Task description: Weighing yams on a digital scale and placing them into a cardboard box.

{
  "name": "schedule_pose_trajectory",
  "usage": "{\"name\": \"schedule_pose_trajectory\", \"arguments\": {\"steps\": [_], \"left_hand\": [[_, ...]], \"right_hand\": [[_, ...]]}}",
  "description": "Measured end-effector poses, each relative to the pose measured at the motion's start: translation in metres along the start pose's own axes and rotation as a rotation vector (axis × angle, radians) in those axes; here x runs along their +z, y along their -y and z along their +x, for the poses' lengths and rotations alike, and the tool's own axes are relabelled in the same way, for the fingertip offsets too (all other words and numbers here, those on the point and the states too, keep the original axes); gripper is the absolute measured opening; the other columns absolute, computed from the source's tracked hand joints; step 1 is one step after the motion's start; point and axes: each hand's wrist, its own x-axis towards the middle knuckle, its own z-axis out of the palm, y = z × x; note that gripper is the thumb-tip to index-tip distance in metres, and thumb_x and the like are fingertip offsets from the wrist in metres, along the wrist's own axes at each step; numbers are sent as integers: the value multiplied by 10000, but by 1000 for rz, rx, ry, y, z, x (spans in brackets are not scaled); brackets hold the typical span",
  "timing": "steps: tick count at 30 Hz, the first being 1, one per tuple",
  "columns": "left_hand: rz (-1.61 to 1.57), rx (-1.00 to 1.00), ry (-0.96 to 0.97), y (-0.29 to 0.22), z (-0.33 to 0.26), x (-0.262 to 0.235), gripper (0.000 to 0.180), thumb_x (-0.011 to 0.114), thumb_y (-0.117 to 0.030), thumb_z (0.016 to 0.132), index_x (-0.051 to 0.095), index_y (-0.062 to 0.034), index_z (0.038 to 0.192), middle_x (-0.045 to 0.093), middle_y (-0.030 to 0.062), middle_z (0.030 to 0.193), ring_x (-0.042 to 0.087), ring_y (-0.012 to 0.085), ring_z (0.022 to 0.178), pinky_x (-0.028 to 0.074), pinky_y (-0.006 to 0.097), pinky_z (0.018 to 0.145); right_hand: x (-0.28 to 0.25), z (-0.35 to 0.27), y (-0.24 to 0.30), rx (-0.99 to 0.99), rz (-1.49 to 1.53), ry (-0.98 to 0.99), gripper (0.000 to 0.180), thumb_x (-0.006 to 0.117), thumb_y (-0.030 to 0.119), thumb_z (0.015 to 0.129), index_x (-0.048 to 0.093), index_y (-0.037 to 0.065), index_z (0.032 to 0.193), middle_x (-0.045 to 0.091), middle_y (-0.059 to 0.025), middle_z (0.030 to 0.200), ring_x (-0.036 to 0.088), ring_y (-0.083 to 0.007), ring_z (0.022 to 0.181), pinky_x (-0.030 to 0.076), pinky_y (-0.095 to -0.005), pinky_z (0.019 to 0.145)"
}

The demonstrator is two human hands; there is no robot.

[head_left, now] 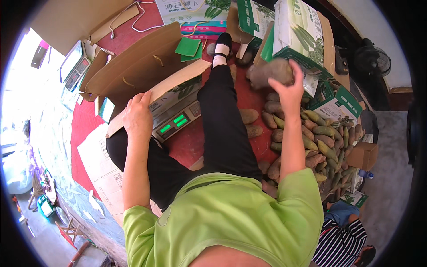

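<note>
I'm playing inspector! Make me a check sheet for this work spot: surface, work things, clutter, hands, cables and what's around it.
Surface: red sheet, partly covered.
Work things: open box; scale next to it, display lit green; vegetable pile on the right, green and reddish-brown.
Clutter: green cards; cartons.
Hands: left hand on the box's edge; right hand holding a blurred brown thing.
Cables: white cable, loosely looped, beyond the box.
Surroundings: fan; person in stripes.
</note>
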Motion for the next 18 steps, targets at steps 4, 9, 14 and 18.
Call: {"name": "schedule_pose_trajectory", "arguments": {"steps": [4,9,14,18], "left_hand": [[-5,36,-20,-3,3,0,354,559,-1,760,634,-124,1084,634,38,1054,602,252,969,502,382,798],[8,31,-28,-6,4,-1,350,553,2,759,634,-116,1079,635,33,1056,605,242,971,501,382,799],[28,20,-15,-5,4,-1,333,541,-24,779,637,-137,1077,638,22,1052,609,237,968,504,378,796],[21,10,12,-2,2,3,289,514,-72,814,638,-159,1061,642,13,1044,616,233,961,507,372,791]], "right_hand": [[39,48,80,-152,309,95,740,783,-23,648,410,10,1286,532,-132,1189,559,-214,1061,471,-339,912],[125,58,135,-426,258,240,698,809,56,570,505,66,1198,562,-93,1109,565,-226,1038,465,-330,901],[209,27,118,-541,-47,442,610,755,74,553,552,131,1126,534,-119,1064,535,-336,986,480,-417,838],[223,15,101,-485,-317,614,462,674,66,667,589,151,1112,558,-100,1086,560,-325,984,490,-409,833]]}}
